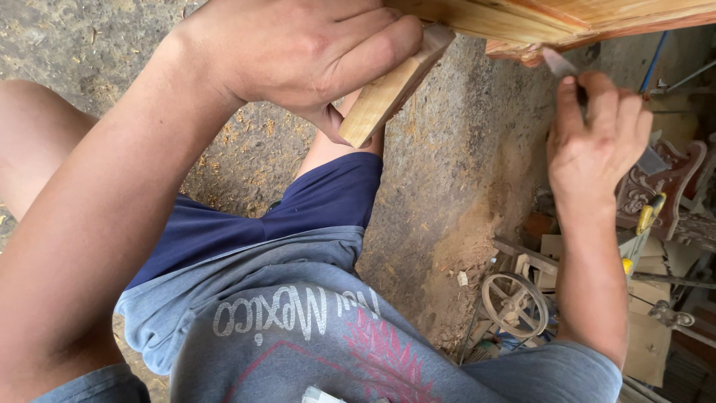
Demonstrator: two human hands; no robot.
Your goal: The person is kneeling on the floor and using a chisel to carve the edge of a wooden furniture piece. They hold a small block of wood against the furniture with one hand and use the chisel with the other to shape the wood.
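Both hands work at a reddish, smooth-planed wooden panel (pixel 552 19).
Left hand (pixel 298 52) clamps a pale wood block (pixel 388 89); right hand (pixel 597 142) pinches a slim metal blade (pixel 558 63); sawdust coats the floor (pixel 447 186).

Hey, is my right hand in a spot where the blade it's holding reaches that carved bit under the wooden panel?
Probably yes. The right hand grips a thin blade whose tip sits right at the carved edge below the wooden panel, with nothing between them. The left hand holds a wood block well aside.
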